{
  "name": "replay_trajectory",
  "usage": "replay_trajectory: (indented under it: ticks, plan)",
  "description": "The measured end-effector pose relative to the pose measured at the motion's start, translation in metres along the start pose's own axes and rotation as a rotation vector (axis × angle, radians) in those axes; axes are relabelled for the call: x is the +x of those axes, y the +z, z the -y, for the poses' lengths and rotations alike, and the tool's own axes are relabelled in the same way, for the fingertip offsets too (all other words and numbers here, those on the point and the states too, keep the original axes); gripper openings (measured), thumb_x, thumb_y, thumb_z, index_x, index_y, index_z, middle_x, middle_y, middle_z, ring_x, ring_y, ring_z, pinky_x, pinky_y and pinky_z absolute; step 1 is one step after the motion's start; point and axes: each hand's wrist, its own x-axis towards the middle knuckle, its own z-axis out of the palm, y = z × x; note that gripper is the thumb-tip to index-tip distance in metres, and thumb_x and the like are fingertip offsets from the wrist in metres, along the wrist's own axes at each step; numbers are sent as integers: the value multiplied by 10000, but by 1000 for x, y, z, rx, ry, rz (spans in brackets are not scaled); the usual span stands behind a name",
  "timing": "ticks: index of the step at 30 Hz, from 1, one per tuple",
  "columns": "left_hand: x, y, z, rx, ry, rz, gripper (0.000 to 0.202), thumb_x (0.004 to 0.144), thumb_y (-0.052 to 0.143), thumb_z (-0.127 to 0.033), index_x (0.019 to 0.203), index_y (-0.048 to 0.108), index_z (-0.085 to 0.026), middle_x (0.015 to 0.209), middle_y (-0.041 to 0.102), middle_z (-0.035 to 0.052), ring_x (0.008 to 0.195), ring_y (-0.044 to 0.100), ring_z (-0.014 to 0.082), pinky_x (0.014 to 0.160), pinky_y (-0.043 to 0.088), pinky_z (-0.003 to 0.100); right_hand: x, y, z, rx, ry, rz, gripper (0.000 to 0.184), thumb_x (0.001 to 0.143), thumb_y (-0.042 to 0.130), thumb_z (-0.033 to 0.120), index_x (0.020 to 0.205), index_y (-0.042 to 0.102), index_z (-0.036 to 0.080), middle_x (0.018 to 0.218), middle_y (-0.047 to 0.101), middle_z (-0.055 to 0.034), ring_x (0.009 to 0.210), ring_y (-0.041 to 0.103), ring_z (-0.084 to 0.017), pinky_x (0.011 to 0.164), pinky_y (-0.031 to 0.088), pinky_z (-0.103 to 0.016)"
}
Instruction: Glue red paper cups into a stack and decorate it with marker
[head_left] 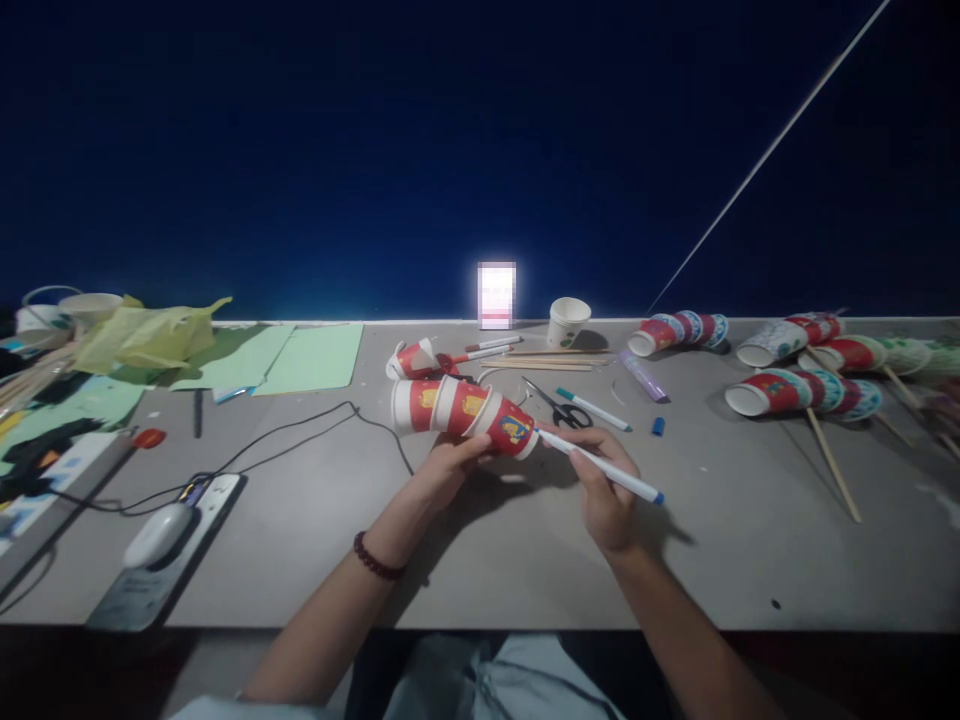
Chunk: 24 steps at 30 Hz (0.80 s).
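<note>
My left hand (448, 468) grips from below a curved chain of three red paper cups (461, 408) held just above the grey table (525, 560). My right hand (606, 495) pinches a white marker with a blue end (604, 468), its tip touching the base of the nearest cup. A bead bracelet (376, 560) circles my left wrist. Both hands hover near the middle of the table.
Scissors (559, 405), a teal pen (592, 408), a blue cap (658, 426), wooden sticks (551, 358) and a white cup (568, 322) lie behind the hands. Finished cup chains on sticks (802, 392) fill the right. A power strip (169, 545), cables and green paper (311, 358) sit left.
</note>
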Motion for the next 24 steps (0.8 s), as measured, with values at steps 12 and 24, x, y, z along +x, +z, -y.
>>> replay_trajectory:
  ticks: [12, 24]
  plan:
    - [2, 1, -2, -104, -76, 76, 419, 818, 729, -386, 1179, 687, -176, 1128, 750, 91, 1012, 701, 270, 854, 529, 355, 7, -1, 2, -55, -83, 71, 149, 894, 632, 348, 997, 716, 415, 1068, 782, -45, 1032, 733, -323, 846, 617, -520]
    - [-3, 5, -4, -8, -118, 125, 442, 837, 720, -407, 1201, 692, -158, 1170, 734, 127, 1037, 696, 270, 908, 523, 367, 2, 6, 5, -109, -80, 135, 94, 891, 649, 250, 950, 723, 242, 1109, 773, -81, 1071, 728, -247, 956, 588, -418]
